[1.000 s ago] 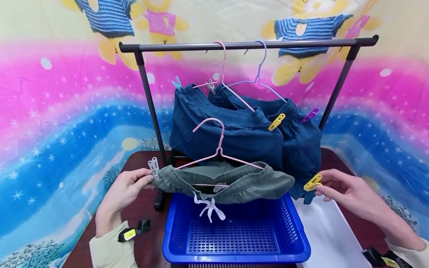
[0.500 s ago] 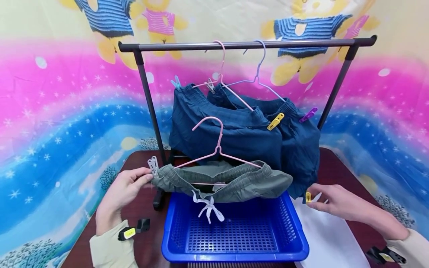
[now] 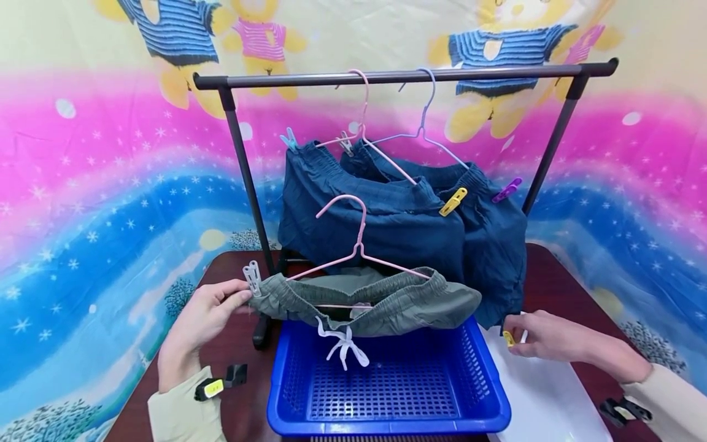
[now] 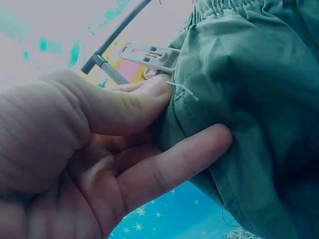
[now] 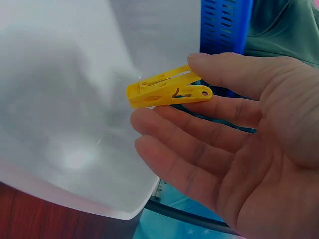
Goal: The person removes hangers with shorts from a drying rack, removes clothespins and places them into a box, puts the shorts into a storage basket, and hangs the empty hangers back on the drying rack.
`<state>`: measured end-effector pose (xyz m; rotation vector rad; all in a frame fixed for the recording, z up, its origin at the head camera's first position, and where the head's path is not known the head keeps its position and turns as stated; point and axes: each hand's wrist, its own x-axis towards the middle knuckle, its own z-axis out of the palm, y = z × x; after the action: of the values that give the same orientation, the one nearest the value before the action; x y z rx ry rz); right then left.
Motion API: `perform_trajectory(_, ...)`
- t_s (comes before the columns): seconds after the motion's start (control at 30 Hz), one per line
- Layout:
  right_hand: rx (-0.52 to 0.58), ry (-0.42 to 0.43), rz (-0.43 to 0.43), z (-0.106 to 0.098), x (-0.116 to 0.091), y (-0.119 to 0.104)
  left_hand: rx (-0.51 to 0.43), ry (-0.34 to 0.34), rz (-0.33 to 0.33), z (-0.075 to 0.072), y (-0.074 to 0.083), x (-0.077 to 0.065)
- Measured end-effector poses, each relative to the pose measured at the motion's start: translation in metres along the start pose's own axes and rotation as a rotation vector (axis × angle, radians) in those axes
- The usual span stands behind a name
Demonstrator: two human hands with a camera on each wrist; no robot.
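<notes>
Pinching one end of the waistband of a grey-green garment (image 3: 403, 313) between thumb and finger of the left hand (image 3: 207, 313), at eight o'clock in the head view, just below a grey peg (image 3: 253, 277) clipped to that same end. Resting another finger nearly straight against the cloth, as seen from the left wrist. Gripping a yellow peg (image 5: 144, 95) between thumb and forefinger with the right hand (image 3: 552, 336), at four o'clock, with the other fingers spread loosely. Holding that peg over a white bin (image 3: 552, 399), well apart from the grey-green garment.

At six o'clock, above a blue basket (image 3: 389, 425): the grey-green garment, fitted around a pink hanger (image 3: 360, 244), with a white drawstring (image 3: 345, 345) dangling from the front. Between basket and bin, only a narrow gap at most. Underneath, a dark red table (image 3: 245, 402). At twelve o'clock, a dark rack (image 3: 392, 78) bearing two dark blue garments (image 3: 409, 227) on hangers, pegged at the waist, with a purple peg (image 3: 507, 189) at one o'clock.
</notes>
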<state>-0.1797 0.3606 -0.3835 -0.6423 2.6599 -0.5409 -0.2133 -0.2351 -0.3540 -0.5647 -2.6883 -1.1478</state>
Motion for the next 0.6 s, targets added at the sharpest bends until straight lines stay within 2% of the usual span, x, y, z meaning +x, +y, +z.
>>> perform_trajectory(0.23,-0.015,-0.084,0.093,0.006,0.004,0.004,0.03,0.028,0.013,0.002,-0.002,0.0)
perform_trajectory(0.4,0.0,-0.127,0.178,0.011,0.005,0.005,0.007,0.028,0.023,0.002,-0.004,0.0)
perform_trajectory(0.6,-0.007,-0.14,0.182,0.016,0.005,0.006,-0.004,0.034,0.027,0.003,-0.006,0.0)
